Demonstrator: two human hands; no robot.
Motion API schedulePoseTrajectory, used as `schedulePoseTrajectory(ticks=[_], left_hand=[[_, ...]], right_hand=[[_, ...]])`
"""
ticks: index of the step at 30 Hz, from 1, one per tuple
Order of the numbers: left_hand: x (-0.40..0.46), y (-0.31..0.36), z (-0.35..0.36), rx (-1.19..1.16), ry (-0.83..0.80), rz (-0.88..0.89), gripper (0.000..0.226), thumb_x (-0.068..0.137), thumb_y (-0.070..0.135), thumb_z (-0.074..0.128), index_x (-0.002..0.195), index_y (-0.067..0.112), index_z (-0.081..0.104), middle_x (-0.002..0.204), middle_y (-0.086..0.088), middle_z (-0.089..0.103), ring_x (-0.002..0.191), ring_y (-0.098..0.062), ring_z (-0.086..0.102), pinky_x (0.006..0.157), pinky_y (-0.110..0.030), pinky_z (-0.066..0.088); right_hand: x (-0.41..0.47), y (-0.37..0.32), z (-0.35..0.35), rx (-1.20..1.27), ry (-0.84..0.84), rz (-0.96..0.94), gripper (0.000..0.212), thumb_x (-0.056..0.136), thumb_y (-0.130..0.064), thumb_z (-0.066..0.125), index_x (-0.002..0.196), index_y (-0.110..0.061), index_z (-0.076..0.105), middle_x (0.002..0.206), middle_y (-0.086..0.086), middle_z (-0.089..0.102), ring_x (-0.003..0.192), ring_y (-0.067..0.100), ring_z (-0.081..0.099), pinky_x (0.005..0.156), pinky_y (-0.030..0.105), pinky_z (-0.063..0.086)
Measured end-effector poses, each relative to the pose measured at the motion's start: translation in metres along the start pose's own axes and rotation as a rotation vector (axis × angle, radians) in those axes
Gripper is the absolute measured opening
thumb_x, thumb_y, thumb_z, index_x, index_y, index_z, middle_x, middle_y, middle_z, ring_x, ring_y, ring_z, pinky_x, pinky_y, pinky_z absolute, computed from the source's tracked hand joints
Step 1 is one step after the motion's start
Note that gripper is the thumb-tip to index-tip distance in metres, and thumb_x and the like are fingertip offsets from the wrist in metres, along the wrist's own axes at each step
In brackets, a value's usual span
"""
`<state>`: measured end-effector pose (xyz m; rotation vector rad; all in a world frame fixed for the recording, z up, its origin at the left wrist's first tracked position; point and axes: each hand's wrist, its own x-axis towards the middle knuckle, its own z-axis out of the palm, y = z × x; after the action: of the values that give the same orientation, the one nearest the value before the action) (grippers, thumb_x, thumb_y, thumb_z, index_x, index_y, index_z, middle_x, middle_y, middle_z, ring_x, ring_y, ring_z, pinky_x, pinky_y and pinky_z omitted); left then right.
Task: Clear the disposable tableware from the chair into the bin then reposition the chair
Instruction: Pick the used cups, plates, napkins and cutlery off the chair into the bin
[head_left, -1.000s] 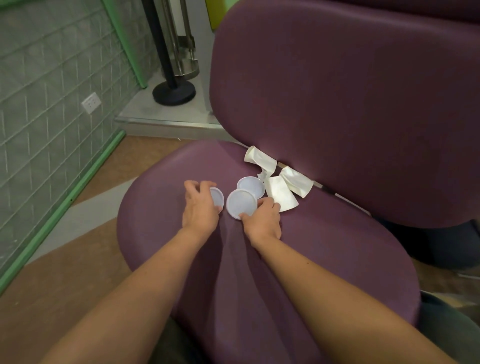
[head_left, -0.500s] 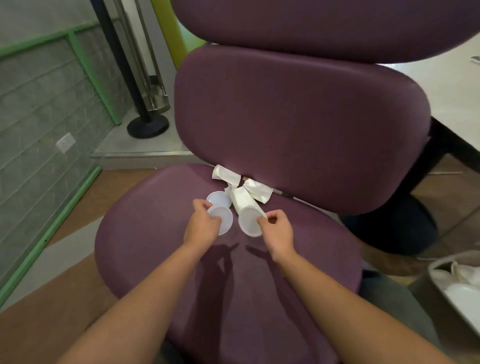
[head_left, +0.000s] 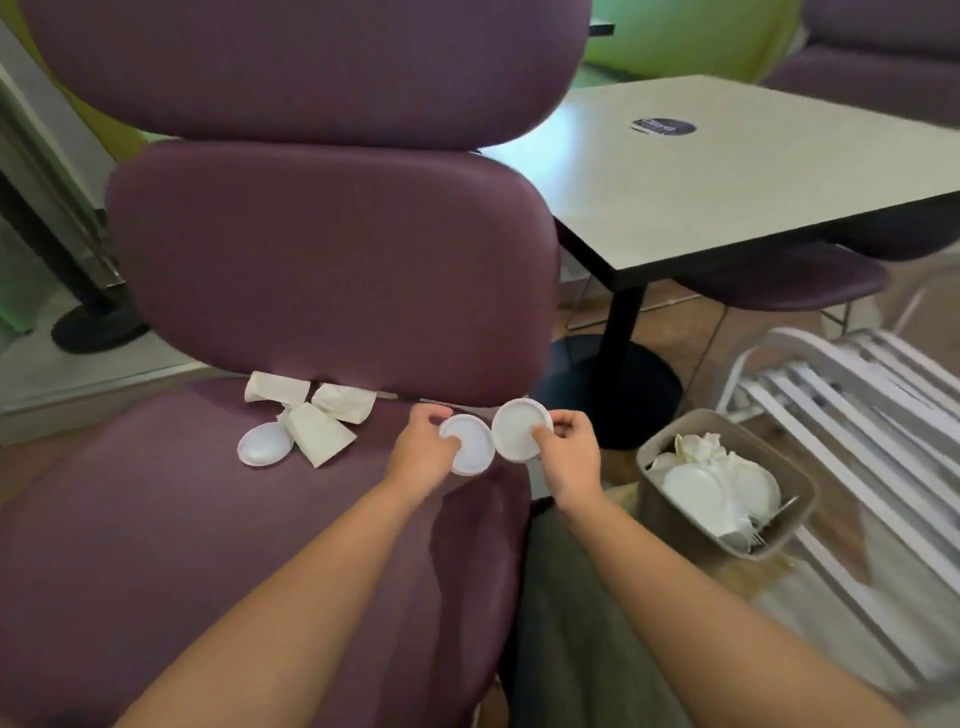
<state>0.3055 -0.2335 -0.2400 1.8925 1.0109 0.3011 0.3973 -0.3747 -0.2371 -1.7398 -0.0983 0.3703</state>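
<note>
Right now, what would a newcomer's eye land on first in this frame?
Two hands, the left hand and right hand, each pinch a white disposable lid above the purple chair seat's right edge. More crumpled paper cups lie at the backrest, and a bin of white tableware sits on the floor right.

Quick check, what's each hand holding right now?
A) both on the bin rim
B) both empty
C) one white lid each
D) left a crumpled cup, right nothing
C: the left hand grips one white lid and the right hand pinches another lid, both held at the chair seat's right edge, short of the bin.
</note>
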Motion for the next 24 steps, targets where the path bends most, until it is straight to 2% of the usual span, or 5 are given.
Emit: schedulePoseTrajectory(ticks=[3, 8, 15, 19, 24], left_hand=[[0.000, 0.027, 0.037, -0.063, -0.068, 0.055, 0.043, 0.082, 0.004, 0.061, 0.117, 0.026, 0.050, 0.099, -0.001, 0.062, 0.084, -0.026, 0.064, 0.080, -0.043, 0.056], [-0.009, 0.067, 0.099, -0.193, -0.220, 0.053, 0.045, 0.087, -0.003, 0.058, 0.123, 0.023, 0.048, 0.115, -0.008, 0.053, 0.081, -0.016, 0.059, 0.055, -0.028, 0.057], [-0.018, 0.096, 0.161, -0.213, -0.320, 0.020, 0.042, 0.090, 0.000, 0.059, 0.119, 0.027, 0.045, 0.123, -0.009, 0.049, 0.110, -0.028, 0.053, 0.055, -0.024, 0.057], [-0.019, 0.102, 0.187, -0.188, -0.353, 0.013, 0.041, 0.092, 0.003, 0.058, 0.124, 0.025, 0.045, 0.119, -0.008, 0.051, 0.108, -0.027, 0.054, 0.063, -0.027, 0.060], [-0.017, 0.102, 0.215, -0.168, -0.386, 0.022, 0.039, 0.092, 0.006, 0.059, 0.122, 0.027, 0.045, 0.113, -0.004, 0.053, 0.105, -0.023, 0.056, 0.059, -0.023, 0.058]], right_hand=[[0.013, 0.002, -0.040, 0.021, 0.059, 0.010, 0.022, 0.087, -0.009, 0.061, 0.106, -0.019, 0.055, 0.100, 0.006, 0.062, 0.096, 0.025, 0.061, 0.084, 0.042, 0.055], [0.031, 0.012, -0.109, 0.023, 0.173, 0.012, 0.028, 0.091, -0.013, 0.061, 0.117, -0.018, 0.055, 0.108, 0.007, 0.061, 0.099, 0.023, 0.059, 0.063, 0.022, 0.045], [0.055, 0.042, -0.188, 0.023, 0.352, 0.160, 0.028, 0.091, -0.015, 0.062, 0.118, -0.018, 0.054, 0.119, 0.009, 0.060, 0.104, 0.027, 0.057, 0.085, 0.041, 0.053], [0.068, 0.058, -0.210, 0.044, 0.380, 0.260, 0.032, 0.092, -0.012, 0.060, 0.123, -0.014, 0.050, 0.118, 0.014, 0.059, 0.102, 0.033, 0.060, 0.061, 0.028, 0.050], [0.096, 0.063, -0.217, 0.064, 0.409, 0.292, 0.032, 0.091, -0.013, 0.062, 0.121, -0.015, 0.050, 0.116, 0.015, 0.061, 0.101, 0.033, 0.063, 0.064, 0.029, 0.054]])
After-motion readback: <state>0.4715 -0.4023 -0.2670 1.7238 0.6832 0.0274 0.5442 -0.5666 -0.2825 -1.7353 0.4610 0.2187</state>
